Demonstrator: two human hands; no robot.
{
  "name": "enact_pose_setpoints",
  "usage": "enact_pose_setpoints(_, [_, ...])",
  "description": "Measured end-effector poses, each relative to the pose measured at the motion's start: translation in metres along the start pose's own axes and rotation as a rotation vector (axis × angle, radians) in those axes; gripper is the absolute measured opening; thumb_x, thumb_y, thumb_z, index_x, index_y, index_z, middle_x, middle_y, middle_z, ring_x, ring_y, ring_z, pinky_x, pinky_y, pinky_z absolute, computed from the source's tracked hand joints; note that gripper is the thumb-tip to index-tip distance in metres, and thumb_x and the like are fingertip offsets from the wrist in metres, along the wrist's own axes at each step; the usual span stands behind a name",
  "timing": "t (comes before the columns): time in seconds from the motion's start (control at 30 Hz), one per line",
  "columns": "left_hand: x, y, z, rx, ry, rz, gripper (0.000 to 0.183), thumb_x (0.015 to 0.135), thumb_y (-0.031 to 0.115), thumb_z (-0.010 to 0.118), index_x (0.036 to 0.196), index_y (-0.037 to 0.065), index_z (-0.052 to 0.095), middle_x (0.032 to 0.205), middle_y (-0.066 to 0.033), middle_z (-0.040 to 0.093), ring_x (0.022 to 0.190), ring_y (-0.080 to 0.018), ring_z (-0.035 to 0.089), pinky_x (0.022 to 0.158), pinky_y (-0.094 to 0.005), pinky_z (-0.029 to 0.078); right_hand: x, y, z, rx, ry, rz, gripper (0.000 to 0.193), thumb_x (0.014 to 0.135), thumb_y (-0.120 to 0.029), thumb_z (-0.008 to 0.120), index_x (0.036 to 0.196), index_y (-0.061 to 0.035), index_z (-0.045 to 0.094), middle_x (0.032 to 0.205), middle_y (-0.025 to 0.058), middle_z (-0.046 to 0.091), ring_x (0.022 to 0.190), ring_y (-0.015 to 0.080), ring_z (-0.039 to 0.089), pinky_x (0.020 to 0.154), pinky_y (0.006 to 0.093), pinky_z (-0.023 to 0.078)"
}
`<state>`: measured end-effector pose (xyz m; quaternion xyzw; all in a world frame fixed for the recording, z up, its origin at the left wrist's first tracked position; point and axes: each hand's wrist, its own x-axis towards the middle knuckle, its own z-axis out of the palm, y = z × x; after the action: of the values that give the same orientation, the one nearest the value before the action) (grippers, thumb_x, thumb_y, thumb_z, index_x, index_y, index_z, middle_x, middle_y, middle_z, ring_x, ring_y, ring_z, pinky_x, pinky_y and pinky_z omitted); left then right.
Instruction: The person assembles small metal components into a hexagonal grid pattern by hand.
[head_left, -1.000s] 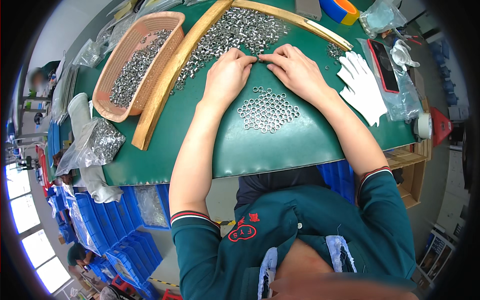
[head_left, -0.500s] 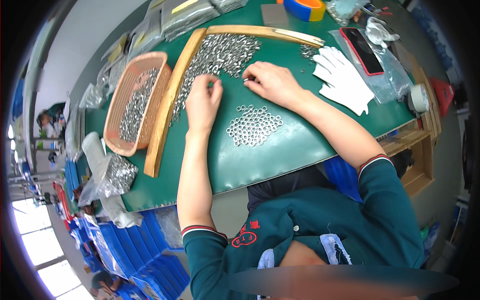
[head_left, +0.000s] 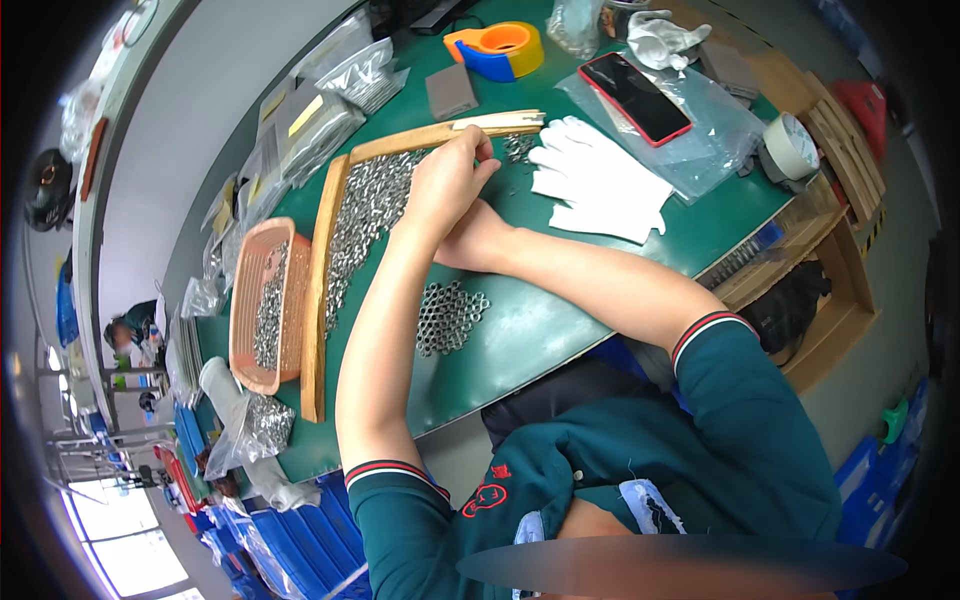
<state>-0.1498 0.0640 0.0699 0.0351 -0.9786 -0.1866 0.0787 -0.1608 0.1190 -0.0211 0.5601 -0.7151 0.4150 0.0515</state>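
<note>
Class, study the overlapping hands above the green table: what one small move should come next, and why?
Probably shift the left hand back leftward, clear of the right hand. The left hand and wrist overlap the right hand in this view and hide its fingers, and the cluster of metal rings lies just below. Whether either hand holds a ring cannot be seen.
</note>
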Motion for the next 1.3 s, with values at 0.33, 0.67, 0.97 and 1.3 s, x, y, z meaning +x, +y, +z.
enact_pose_setpoints(0.33, [0.024,0.009,-0.010,-0.032,-0.521,-0.011,0.021,0.088,0.019,0.063,0.102,0.007,0.072,0.092,-0.0120,0.072,0.087,-0.0245,0.067,0.080,-0.0348,0.051,0.002,0.004,0.009,-0.048,0.032,-0.084,0.019,0.083,-0.025,0.064,0.085,-0.0064,0.065,0.082,0.0127,0.068,0.083,0.0314,0.067,0.072,0.0434,0.054])
enact_pose_setpoints(0.67, [0.013,-0.050,-0.051,0.030,-0.165,-0.030,0.027,0.087,0.020,0.064,0.110,0.008,0.070,0.102,-0.0162,0.070,0.095,-0.0285,0.068,0.084,-0.0376,0.052,-0.006,-0.001,-0.010,-0.041,0.028,-0.060,0.010,0.079,-0.017,0.065,0.088,-0.0133,0.066,0.086,0.0061,0.064,0.086,0.0261,0.063,0.074,0.0409,0.053])
enact_pose_setpoints(0.97, [-0.069,-0.150,-0.082,0.145,-0.008,-0.252,0.026,0.088,0.021,0.062,0.107,0.006,0.070,0.106,-0.0170,0.069,0.098,-0.0325,0.067,0.088,-0.0387,0.051,-0.006,-0.016,-0.009,-0.043,-0.181,-0.129,0.020,0.079,-0.029,0.072,0.092,-0.0144,0.065,0.093,0.0030,0.062,0.096,0.0240,0.060,0.080,0.0397,0.050])
enact_pose_setpoints(1.3, [-0.086,-0.126,-0.025,0.117,0.101,-0.249,0.030,0.089,0.032,0.062,0.106,0.009,0.068,0.107,-0.0141,0.063,0.100,-0.0328,0.063,0.086,-0.0432,0.051,0.005,0.014,-0.030,-0.361,0.011,0.170,0.047,0.086,-0.041,0.066,0.119,-0.0086,0.062,0.108,0.0105,0.059,0.104,0.0283,0.057,0.087,0.0399,0.048])
